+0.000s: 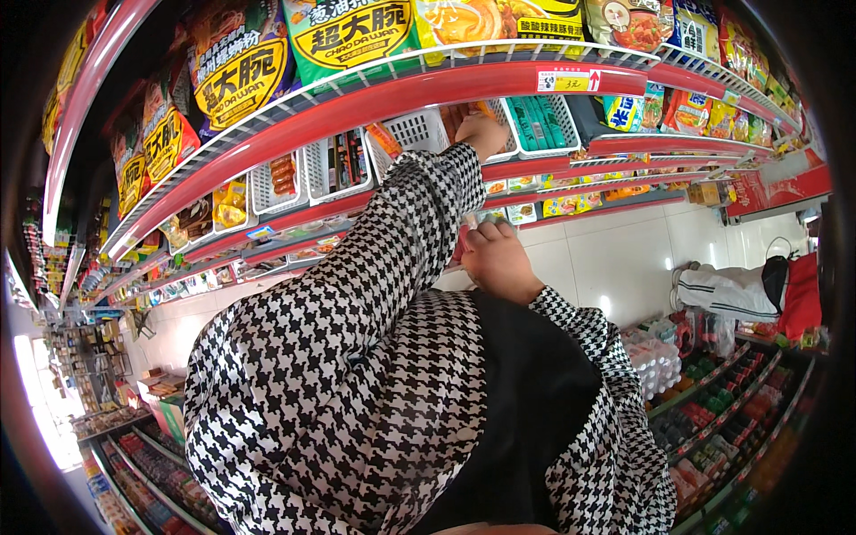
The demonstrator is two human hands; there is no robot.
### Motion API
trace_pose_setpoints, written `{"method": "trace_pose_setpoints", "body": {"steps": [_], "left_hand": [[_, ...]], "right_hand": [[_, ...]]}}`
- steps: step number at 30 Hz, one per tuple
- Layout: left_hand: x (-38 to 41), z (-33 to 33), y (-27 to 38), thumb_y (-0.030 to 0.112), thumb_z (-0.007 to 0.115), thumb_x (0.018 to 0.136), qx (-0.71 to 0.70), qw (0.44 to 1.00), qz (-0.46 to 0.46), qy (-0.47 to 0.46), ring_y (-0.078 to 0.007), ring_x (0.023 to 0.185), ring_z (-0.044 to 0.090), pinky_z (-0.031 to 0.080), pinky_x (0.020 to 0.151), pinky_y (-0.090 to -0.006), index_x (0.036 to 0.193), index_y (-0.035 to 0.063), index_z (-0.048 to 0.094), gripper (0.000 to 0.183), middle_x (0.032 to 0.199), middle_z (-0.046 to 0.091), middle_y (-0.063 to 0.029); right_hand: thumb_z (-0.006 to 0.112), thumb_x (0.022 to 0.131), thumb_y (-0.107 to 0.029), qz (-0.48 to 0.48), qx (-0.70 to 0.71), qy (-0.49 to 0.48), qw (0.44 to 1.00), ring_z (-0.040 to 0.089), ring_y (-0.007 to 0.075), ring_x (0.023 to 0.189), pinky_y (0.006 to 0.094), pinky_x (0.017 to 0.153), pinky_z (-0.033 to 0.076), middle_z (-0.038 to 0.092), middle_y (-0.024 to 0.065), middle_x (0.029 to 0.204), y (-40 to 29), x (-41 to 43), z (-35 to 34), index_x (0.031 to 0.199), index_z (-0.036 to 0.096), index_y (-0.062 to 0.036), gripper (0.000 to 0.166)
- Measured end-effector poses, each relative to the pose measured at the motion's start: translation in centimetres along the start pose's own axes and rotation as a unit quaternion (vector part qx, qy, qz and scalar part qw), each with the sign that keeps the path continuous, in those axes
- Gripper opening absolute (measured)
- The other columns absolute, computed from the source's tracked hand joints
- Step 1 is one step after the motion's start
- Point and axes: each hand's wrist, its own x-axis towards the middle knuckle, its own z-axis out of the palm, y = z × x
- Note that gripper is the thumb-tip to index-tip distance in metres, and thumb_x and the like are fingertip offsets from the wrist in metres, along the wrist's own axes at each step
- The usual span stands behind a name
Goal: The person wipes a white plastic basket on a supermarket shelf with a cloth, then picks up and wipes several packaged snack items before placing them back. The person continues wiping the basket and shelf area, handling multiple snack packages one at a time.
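Observation:
My left hand (483, 136) reaches under the red-edged upper shelf, into a white plastic basket holding reddish-brown packets (457, 118). Its fingers are mostly hidden, so a grip cannot be made out. Lower down, in front of my body, my right hand (498, 257) is curled round a pink-red plastic packet (460, 242), most of which the fist covers. Just right of my left hand stands a white basket of green packets (535, 124). To its left, a white slotted basket (416, 130) contains an orange packet (383, 139).
Bagged instant noodles (351, 33) line the wire-fronted shelf (401, 93) above my hands. More baskets hold dark packets (346, 160) and sausages (283, 175). Behind me at right are bottle racks (715, 401) and shrink-wrapped bottles (649, 354). Another person (735, 291) stands at far right.

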Motion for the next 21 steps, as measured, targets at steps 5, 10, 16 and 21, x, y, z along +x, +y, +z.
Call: {"method": "trace_pose_setpoints", "body": {"steps": [5,10,16,21], "left_hand": [[-4.1,-3.2,1.0,0.031,0.05,0.096,-0.53,0.831,-0.131,-0.108,-0.0161,0.066,0.052,0.047,0.059,-0.0335,0.11,0.0002,0.05,0.034,0.094,0.054,-0.011],[-10.9,-4.4,-2.3,0.018,0.051,0.095,-0.775,0.601,-0.121,-0.155,-0.0136,0.068,0.045,0.044,0.062,-0.0284,0.108,0.0025,0.049,0.02,0.087,0.046,-0.0054],[-17.8,-5.3,-5.5,0.006,0.049,0.095,-0.722,0.682,-0.042,-0.11,-0.0207,0.092,0.058,0.051,0.08,-0.0328,0.12,-0.0011,0.048,0.026,0.101,0.057,-0.0099],[-17.5,-5.0,-8.9,-0.005,0.053,0.09,-0.633,0.773,0.032,-0.025,-0.0202,0.107,0.06,0.05,0.093,-0.0331,0.126,-0.0028,0.046,0.036,0.115,0.059,-0.0105]], "right_hand": [[0.063,0.078,-0.018,0.038,0.016,-0.009,0.999,0.055,0.0265,0.097,0.0403,0.089,0.042,0.062,0.0068,0.096,-0.3,0.1,0.2,0.077,0.071,-0.0068,0.014],[0.064,0.075,-0.017,0.023,0.05,0.011,0.998,0.055,0.0244,0.096,0.0392,0.086,0.042,0.061,0.0048,0.093,-0.2,0.1,0.1,0.072,0.07,-0.011,0.009],[0.065,0.07,-0.014,0.024,0.06,0.023,0.998,0.055,0.0245,0.094,0.038,0.082,0.042,0.059,0.0036,0.088,-0.3,0.1,-0.2,0.068,0.069,-0.0134,0.005],[0.066,0.069,-0.016,0.013,0.066,0.028,0.997,0.054,0.0247,0.093,0.0388,0.08,0.043,0.059,0.003,0.087,-0.5,0.1,-0.3,0.066,0.069,-0.0135,0.004]]}}
